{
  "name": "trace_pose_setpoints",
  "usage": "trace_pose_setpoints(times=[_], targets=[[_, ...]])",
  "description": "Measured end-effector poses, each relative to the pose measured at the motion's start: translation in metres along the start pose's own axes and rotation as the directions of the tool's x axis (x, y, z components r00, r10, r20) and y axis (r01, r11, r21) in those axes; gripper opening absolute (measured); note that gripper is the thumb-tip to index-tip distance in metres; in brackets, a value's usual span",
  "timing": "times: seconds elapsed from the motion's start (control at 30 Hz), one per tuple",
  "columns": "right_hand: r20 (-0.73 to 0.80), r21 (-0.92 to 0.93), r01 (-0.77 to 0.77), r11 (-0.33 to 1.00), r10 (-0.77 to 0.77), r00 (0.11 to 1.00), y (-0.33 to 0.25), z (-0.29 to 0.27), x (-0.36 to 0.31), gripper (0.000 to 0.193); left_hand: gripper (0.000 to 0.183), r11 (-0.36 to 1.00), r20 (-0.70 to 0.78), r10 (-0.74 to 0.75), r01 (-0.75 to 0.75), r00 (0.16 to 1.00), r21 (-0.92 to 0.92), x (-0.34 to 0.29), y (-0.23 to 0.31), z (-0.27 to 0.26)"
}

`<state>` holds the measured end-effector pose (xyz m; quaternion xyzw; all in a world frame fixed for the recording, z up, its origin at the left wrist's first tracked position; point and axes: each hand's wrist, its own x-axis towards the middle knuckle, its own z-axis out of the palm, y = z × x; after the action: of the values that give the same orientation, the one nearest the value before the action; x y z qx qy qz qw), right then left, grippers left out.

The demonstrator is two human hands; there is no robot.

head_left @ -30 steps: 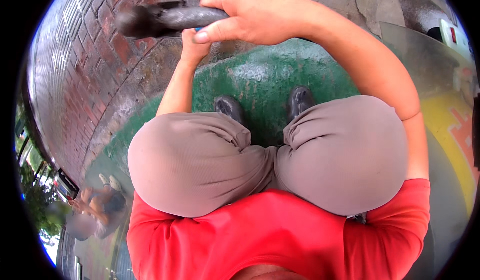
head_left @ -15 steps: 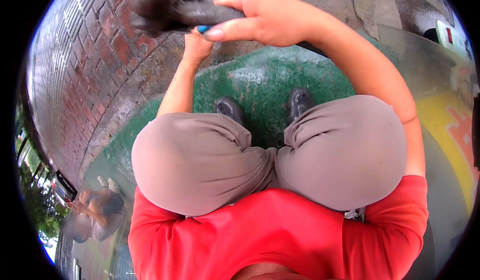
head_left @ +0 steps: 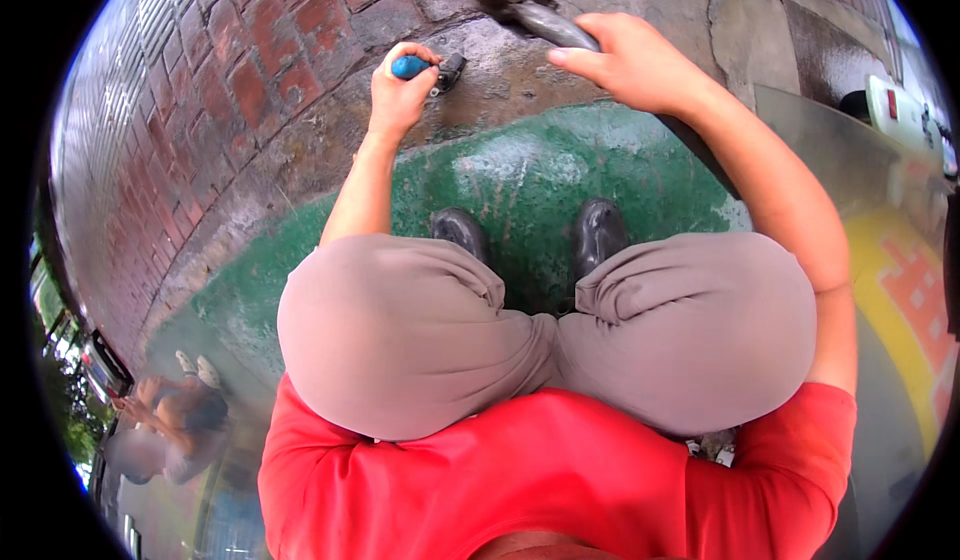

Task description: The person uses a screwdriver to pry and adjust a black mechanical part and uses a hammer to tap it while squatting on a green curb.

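My left hand (head_left: pixel 398 95) is closed around a blue-handled tool (head_left: pixel 408 67), seen nearly end-on; its shaft is hidden, so its exact kind is unclear. Beside the fingers, a small dark metal piece (head_left: pixel 451 72) rests on the wet ground, apparently against or near the tool's lower end. My right hand (head_left: pixel 640 65) grips a dark hammer (head_left: pixel 540 20) by the handle near its head. The rounded head points away to the upper left, and the rest of the handle runs back under my right forearm. Between the hammer and my left hand there is a gap.
My knees in grey trousers (head_left: pixel 420 330) are bent, with dark shoes (head_left: pixel 598 235) on green-painted ground (head_left: pixel 530 165). Wet red brick paving (head_left: pixel 270 40) lies ahead. A white box-like object (head_left: pixel 893 110) is at the right, and another person (head_left: pixel 190 410) sits at the far left.
The hammer, blurred and close above my left hand before, has moved right and lower, away from it. The blue handle and the dark metal piece now show more fully.
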<state>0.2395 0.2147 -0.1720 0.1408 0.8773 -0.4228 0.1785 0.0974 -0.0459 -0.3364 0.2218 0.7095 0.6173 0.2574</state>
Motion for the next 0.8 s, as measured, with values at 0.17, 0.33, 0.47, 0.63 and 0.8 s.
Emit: trace_pose_setpoints(times=[0.17, 0.33, 0.47, 0.63, 0.8], targets=[[0.177, -0.107, -0.261, 0.959, 0.276, 0.945, -0.021, -0.011, -0.013, 0.035, 0.015, 0.975, -0.035, -0.129, 0.121, 0.991, -0.184, 0.019, -0.012, -0.015], [0.354, -0.111, -0.531, 0.84, 0.532, 0.769, -0.036, 0.006, -0.001, 0.035, 0.02, 0.819, 0.024, -0.341, 0.31, 0.94, -0.483, 0.046, -0.027, -0.045], [0.35, 0.081, -0.692, 0.718, 0.629, 0.694, -0.007, 0.058, 0.022, 0.039, 0.022, 0.584, 0.157, -0.383, 0.371, 0.91, -0.722, 0.062, -0.079, -0.08], [0.146, 0.272, -0.7, 0.66, 0.691, 0.708, 0.03, 0.138, 0.043, 0.038, 0.02, 0.305, 0.128, -0.504, 0.314, 0.854, -0.899, 0.045, -0.128, -0.089], [0.047, 0.478, -0.574, 0.665, 0.633, 0.773, 0.032, 0.179, 0.042, 0.031, 0.022, 0.401, 0.07, -0.44, 0.266, 0.895, -0.877, 0.025, -0.107, -0.079]])
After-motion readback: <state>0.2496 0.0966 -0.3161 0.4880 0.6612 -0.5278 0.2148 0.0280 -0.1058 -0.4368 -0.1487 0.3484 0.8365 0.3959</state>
